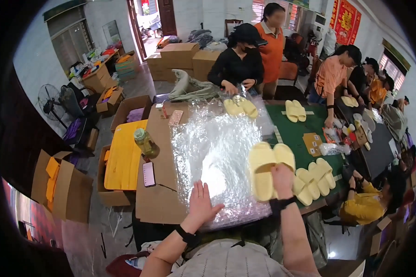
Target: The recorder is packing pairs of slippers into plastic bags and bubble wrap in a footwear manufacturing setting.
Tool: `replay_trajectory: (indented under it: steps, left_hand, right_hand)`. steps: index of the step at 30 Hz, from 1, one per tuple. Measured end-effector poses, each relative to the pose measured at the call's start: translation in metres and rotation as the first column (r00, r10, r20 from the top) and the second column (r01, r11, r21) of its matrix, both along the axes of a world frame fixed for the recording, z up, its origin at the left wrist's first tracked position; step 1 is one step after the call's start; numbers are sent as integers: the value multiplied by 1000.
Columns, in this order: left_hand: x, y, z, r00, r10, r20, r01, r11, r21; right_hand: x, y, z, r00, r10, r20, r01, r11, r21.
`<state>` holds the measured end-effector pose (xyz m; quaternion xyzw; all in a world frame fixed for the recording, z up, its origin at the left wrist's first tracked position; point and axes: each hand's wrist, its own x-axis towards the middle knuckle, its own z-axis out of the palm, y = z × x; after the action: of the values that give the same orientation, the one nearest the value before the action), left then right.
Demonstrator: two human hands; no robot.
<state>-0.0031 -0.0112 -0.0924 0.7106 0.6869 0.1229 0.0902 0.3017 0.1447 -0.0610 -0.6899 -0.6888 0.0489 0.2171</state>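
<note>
Across the cardboard-topped table [157,203], your left hand [201,203] presses spread on the crinkled clear plastic sheet [217,152] while your right hand [282,177] grips a pale yellow foam slipper pair [268,166], not yet wrapped.

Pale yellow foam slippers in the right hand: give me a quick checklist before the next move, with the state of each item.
1. Right hand grips the pair of pale yellow foam slippers: ok, fingers on their near ends.
2. Left hand flat on the stack of shiny clear plastic bags: ok, palm down, fingers spread.
3. Both slippers of the pair side by side: ok.
4. Top bag's mouth open: cannot tell, glare hides it.
5. Spare yellow slippers at the right lie apart from the held pair: ok.
6. Smartphone and plastic bottle lie off the bags: ok, on the brown cardboard.
</note>
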Motion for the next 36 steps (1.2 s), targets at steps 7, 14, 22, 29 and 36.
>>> replay_trajectory:
  steps: [7, 14, 22, 29, 36]
  left_hand:
    - [5, 14, 65, 961, -276, 0, 274, 954, 121]
    - [19, 28, 23, 874, -486, 7, 483, 870, 100]
    - [21, 53, 41, 852, -464, 243, 449, 886, 118]
    - [22, 73, 26, 769, -272, 578, 309, 950, 36]
    - [28, 62, 35, 824, -532, 195, 528, 846, 73]
  right_hand:
    - [93, -123, 25, 910, -106, -402, 183, 970, 159]
    - [85, -207, 43, 856, -136, -499, 232, 963, 136]
    - [62, -232, 50, 926, -19, -377, 67, 991, 114]
    - [33, -220, 58, 944, 77, -320, -33, 990, 140]
    - [31, -219, 54, 965, 103, -240, -84, 993, 88]
